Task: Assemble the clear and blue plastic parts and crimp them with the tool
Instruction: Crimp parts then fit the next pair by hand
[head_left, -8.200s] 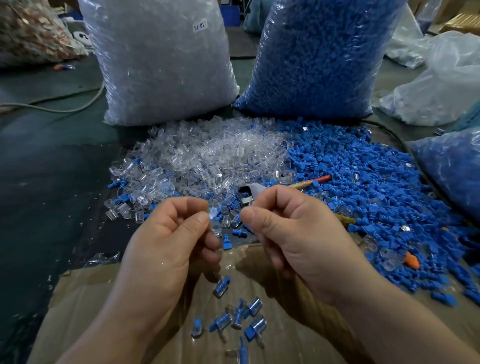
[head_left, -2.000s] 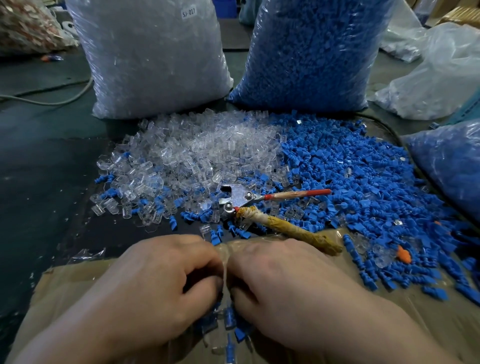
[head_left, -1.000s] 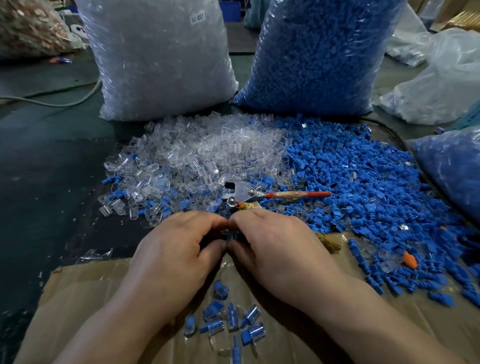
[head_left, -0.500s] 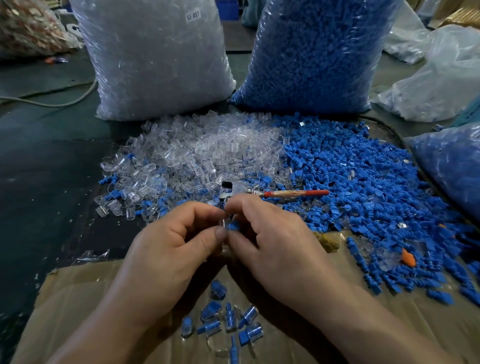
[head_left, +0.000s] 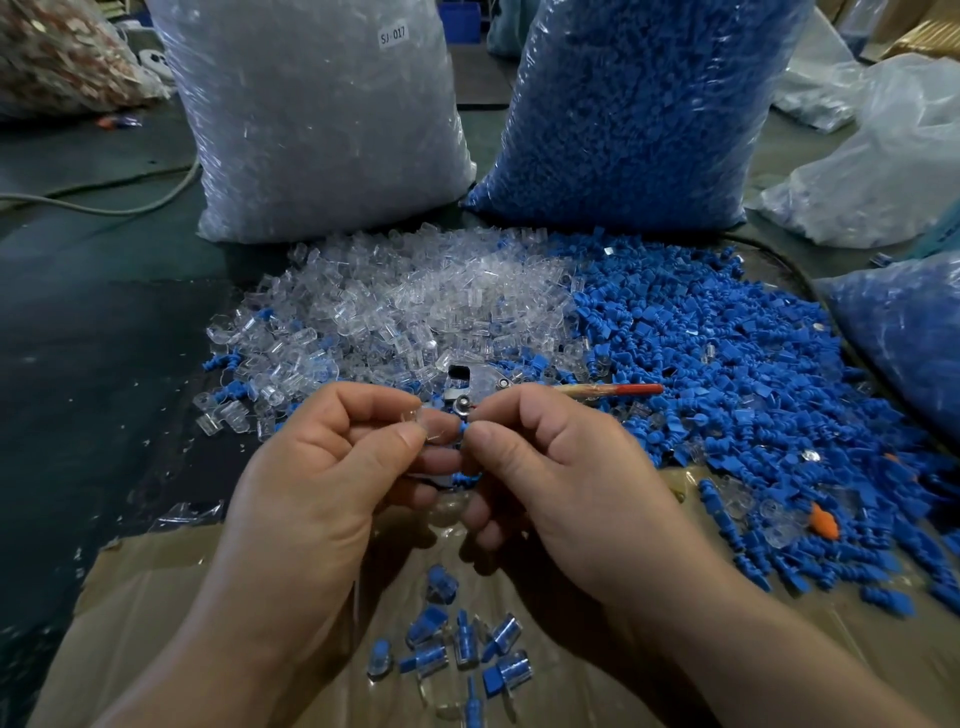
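My left hand (head_left: 332, 478) pinches a clear plastic part (head_left: 428, 423) between thumb and forefinger. My right hand (head_left: 561, 483) pinches a small blue plastic part (head_left: 464, 427) whose tip meets the clear part. Both hands hover above the front edge of the loose piles. The crimp tool (head_left: 478, 384), metal-headed with a red-tipped handle (head_left: 623, 388), lies on the parts just behind my fingers. Its second handle is hidden by my right hand. A pile of clear parts (head_left: 415, 306) lies at centre, and a pile of blue parts (head_left: 727, 364) spreads to the right.
Several assembled clear-and-blue pieces (head_left: 457, 644) lie on cardboard (head_left: 130, 623) under my wrists. A large bag of clear parts (head_left: 317, 119) and a bag of blue parts (head_left: 639, 104) stand behind. Another blue bag (head_left: 909, 332) sits right. A cable (head_left: 104, 205) crosses the dark floor at left.
Both hands rose from the cardboard, where they were pressed together, to chest height. The clear and blue parts now show between the fingertips. The tool has not moved.
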